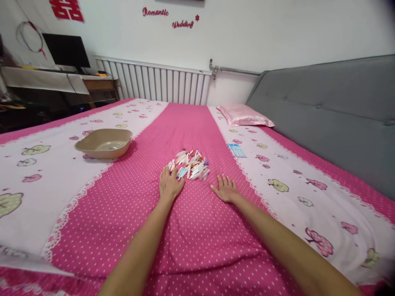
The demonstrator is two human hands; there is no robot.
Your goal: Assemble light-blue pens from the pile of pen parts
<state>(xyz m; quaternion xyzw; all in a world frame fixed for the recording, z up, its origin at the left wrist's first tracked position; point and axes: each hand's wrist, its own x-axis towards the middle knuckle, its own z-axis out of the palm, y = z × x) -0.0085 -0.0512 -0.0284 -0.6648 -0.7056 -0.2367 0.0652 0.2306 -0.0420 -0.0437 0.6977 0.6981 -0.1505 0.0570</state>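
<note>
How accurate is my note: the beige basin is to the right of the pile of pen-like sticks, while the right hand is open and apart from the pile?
The basin's side is wrong. The head view shows the beige basin to the left of the pile of pen-like sticks. The right hand is indeed open and apart from the pile.

Plain white wall (253, 39) is filling the top of the frame, with red "Romantic Wedding" lettering (182, 25) sitting near top centre and a red cutout (66, 10) showing upper left. White radiator (148, 80) is running along under the lettering, grey pipe (237, 70) is sticking out right of it. Black monitor (66, 50) is standing on a desk (100, 85) upper left, a pink-and-white bed (191, 123) is hogging most of the shot, and a grey padded headboard (317, 119) is looming on the right.
</note>
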